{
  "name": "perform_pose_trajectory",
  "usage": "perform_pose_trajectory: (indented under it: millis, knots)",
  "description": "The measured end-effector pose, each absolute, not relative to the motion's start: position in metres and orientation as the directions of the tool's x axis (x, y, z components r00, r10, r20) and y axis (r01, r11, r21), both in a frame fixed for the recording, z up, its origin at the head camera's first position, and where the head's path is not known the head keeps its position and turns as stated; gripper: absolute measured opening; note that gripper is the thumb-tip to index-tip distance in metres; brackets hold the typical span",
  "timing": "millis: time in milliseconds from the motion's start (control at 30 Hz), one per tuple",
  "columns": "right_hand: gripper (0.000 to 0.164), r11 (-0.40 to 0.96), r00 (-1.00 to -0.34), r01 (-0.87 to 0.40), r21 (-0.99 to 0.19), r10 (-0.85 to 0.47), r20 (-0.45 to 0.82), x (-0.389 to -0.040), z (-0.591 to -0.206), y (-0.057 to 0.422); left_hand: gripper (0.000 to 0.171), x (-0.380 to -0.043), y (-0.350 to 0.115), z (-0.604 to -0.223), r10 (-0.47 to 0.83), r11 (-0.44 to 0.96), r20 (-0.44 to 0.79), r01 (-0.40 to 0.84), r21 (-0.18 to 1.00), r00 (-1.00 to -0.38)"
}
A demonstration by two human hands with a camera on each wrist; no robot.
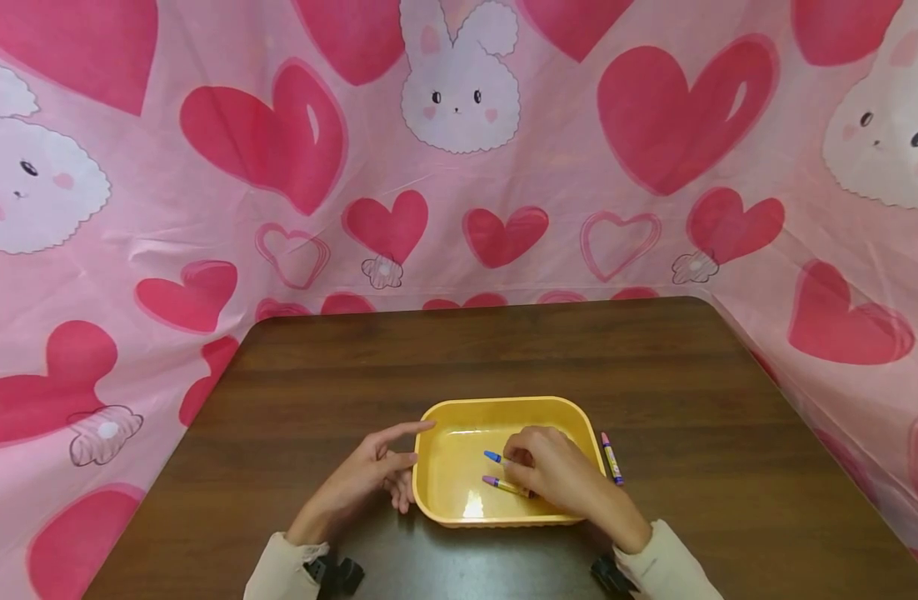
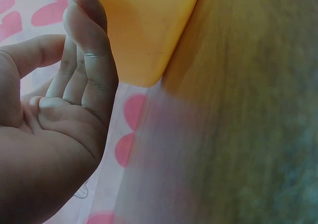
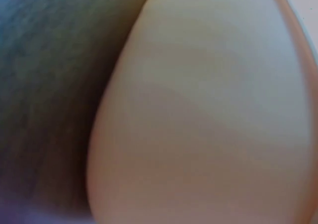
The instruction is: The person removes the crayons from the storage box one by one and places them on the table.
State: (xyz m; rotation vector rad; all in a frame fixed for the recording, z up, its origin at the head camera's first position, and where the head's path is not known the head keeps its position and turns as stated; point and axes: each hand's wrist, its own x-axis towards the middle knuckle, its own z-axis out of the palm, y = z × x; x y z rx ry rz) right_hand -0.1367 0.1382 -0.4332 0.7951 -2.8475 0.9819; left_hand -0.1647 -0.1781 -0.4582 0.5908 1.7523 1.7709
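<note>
A shallow yellow plastic tray [image 1: 459, 522] with rounded corners stands on the table before me. My right hand [image 1: 549, 471] is inside it, thumb and curled fingers gripping a blue crayon [image 1: 492, 456] whose tip points left. Just below that hand lies a purple crayon [image 1: 504, 485] on the tray floor, partly covered at its right end. At the tray's left side is my left hand [image 1: 372, 472], index finger stretched to the rim and thumb at the edge. The left wrist view shows this hand's palm [image 2: 64, 119] and bent fingers beside the tray wall [image 2: 144, 40].
Outside the tray's right wall a crayon with a pinkish tip [image 1: 611, 457] lies on the dark wooden table [image 1: 339, 367]. Pink cloth with hearts and rabbits [image 1: 444, 192] hangs around the table. Blurred skin [image 3: 198, 114] fills most of the right wrist view.
</note>
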Motion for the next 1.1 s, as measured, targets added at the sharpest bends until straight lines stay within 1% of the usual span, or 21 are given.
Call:
perform_pose_trajectory:
  millis: [167,433,600,733,800,1100]
  knots:
    - [0.004,0.618,-0.867,-0.481,-0.622,-0.441,0.232,-0.136,-0.429,0.140,0.053,-0.164,-0.178,-0.459,0.676,0.016,-0.076,-0.089,0.996,-0.733]
    - [0.003,0.573,-0.864,-0.496,-0.652,-0.401,0.305,-0.133,-0.423,0.146,0.053,-0.165,-0.178,-0.459,0.679,0.007,-0.061,-0.077,0.997,-0.731]
    - [0.007,0.545,-0.862,-0.500,-0.673,-0.386,0.328,-0.132,-0.421,0.151,0.053,-0.164,-0.178,-0.459,0.677,0.006,-0.059,-0.075,0.997,-0.734]
    - [0.005,0.521,-0.861,-0.502,-0.690,-0.377,0.342,-0.131,-0.421,0.155,0.054,-0.164,-0.178,-0.459,0.667,0.018,-0.071,-0.079,0.997,-0.742]
    - [0.003,0.519,-0.857,-0.511,-0.685,-0.371,0.357,-0.131,-0.421,0.157,0.053,-0.164,-0.178,-0.459,0.664,0.021,-0.072,-0.078,0.997,-0.744]
    - [0.007,0.533,-0.863,-0.505,-0.679,-0.317,0.393,-0.128,-0.416,0.170,0.053,-0.164,-0.178,-0.459,0.671,0.008,-0.055,-0.066,0.998,-0.740]
